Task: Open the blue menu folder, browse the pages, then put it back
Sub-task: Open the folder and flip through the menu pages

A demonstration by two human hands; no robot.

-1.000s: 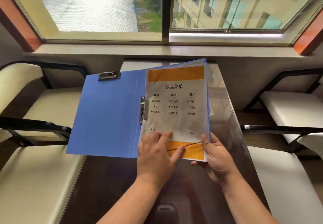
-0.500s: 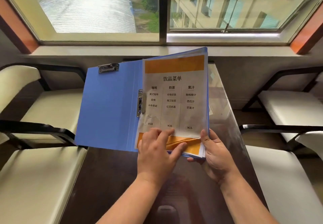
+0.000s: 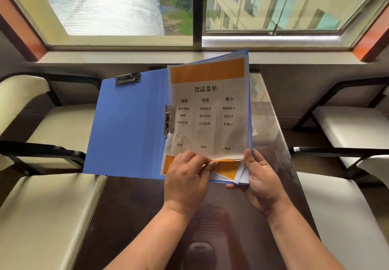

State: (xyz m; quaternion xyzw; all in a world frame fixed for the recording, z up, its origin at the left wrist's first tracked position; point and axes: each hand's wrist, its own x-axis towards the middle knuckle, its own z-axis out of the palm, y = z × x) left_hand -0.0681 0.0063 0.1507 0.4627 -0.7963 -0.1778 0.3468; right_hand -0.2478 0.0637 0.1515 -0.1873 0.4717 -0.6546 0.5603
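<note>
Above the dark glossy table [image 3: 130, 217] the blue menu folder [image 3: 126, 130] is held open, its menu page [image 3: 208, 109] pinched at the bottom edge by the left hand [image 3: 187, 182], while the right hand [image 3: 261, 182] grips the stack's lower right corner.

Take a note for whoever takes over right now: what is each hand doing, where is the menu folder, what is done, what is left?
Left hand: fingers pinching the bottom edge of the top menu page, lifting its corner.
Right hand: holding the folder's lower right edge, thumb on the pages.
Blue folder: open, tilted up over the glass-topped table, left cover spread out, pages held by the side clip.
Done: folder opened, drinks page showing.
Left: turn this page, browse the rest, close the folder, put it back.
</note>
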